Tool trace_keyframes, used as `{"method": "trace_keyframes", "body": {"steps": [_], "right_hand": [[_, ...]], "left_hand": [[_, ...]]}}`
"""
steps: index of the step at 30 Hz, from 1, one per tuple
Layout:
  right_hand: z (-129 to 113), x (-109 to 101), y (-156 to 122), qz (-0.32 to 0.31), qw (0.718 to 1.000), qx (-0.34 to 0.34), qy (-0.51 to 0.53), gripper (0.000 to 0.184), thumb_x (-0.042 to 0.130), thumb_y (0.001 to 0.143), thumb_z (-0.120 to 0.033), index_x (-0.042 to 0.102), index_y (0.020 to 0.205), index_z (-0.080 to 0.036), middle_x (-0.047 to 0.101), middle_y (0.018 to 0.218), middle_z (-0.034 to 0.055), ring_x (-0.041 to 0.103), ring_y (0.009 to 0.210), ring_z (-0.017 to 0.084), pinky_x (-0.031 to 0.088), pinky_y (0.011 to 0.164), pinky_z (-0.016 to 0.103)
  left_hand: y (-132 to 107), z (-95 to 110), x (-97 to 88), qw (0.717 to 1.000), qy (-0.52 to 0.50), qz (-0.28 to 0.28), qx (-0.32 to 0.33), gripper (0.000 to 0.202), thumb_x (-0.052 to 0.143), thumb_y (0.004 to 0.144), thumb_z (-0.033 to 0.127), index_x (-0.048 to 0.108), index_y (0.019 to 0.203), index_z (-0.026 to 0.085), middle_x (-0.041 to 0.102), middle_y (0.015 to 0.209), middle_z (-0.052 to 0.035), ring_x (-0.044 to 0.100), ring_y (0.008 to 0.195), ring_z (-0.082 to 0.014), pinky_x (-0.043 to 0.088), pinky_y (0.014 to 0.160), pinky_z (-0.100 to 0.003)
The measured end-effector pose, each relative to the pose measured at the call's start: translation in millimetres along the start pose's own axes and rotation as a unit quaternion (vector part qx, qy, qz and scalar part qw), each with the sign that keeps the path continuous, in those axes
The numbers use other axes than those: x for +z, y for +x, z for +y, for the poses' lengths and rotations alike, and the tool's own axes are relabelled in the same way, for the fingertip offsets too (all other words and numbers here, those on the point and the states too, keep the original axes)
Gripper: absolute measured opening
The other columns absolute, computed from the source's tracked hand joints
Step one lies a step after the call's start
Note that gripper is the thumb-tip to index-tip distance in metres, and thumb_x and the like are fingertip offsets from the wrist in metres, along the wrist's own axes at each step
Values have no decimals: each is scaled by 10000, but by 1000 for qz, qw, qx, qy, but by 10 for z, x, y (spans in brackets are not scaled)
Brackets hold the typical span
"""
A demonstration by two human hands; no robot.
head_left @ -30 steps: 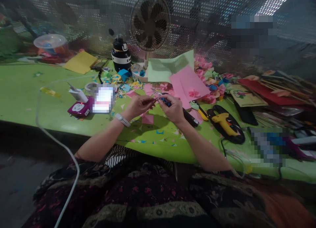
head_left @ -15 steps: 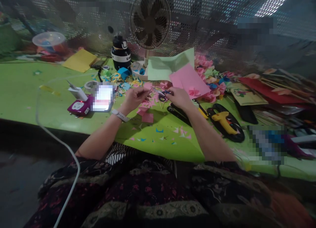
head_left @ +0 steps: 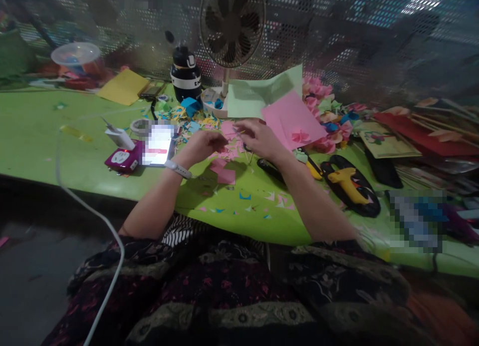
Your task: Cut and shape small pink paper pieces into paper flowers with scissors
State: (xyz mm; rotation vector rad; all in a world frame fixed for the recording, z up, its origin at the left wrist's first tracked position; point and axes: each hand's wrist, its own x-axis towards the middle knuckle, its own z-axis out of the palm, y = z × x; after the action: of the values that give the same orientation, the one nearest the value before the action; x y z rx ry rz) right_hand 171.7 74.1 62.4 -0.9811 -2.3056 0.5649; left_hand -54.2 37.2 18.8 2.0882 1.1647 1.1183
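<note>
My left hand (head_left: 204,145), with a white band at its wrist, is closed above the pink paper scraps. Its fingertips are pressed together, and whatever they pinch is too small or hidden to name. To its right, my right hand (head_left: 259,138) is closed around scissors (head_left: 246,147). Only a dark bit of their handle shows below the fingers; the palm covers much of the rest. Small pink paper squares (head_left: 226,176) lie on the green table just below the hands. A large pink sheet (head_left: 286,114) lies beyond my right hand, partly over a pale green sheet (head_left: 249,100).
A phone (head_left: 159,149) and purple power adapter (head_left: 125,158) lie left. Behind stand a black bottle (head_left: 186,81) and a fan (head_left: 232,26). Paper flowers (head_left: 318,94) are heaped at the back right. A yellow glue gun (head_left: 346,183) rests on the right.
My right hand has turned and shifted up and left, now covering most of the scissors. My left hand has stayed near its place. The whole view has shifted slightly.
</note>
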Motion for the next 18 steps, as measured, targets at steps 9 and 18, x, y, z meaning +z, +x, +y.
{"method": "trace_keyframes", "body": {"steps": [9,18], "right_hand": [[-192,111,-365,-93,994,16,62,464,550,805,-82,746,1203,-219,766,1129,64,697,959,218,545,897,381],[-107,181,-595,-41,998,43,34,247,579,868,-170,780,1012,-184,783,941,63,676,790,194,501,746,336]], "left_hand": [[-8,-124,45,991,-9,-134,9,158,685,851,295,809,937,247,790,798,-24,692,648,-133,508,583,-217],[-24,-5,-24,996,4,-91,-2,189,715,831,367,794,859,197,754,749,-52,661,655,-164,514,612,-270]]}}
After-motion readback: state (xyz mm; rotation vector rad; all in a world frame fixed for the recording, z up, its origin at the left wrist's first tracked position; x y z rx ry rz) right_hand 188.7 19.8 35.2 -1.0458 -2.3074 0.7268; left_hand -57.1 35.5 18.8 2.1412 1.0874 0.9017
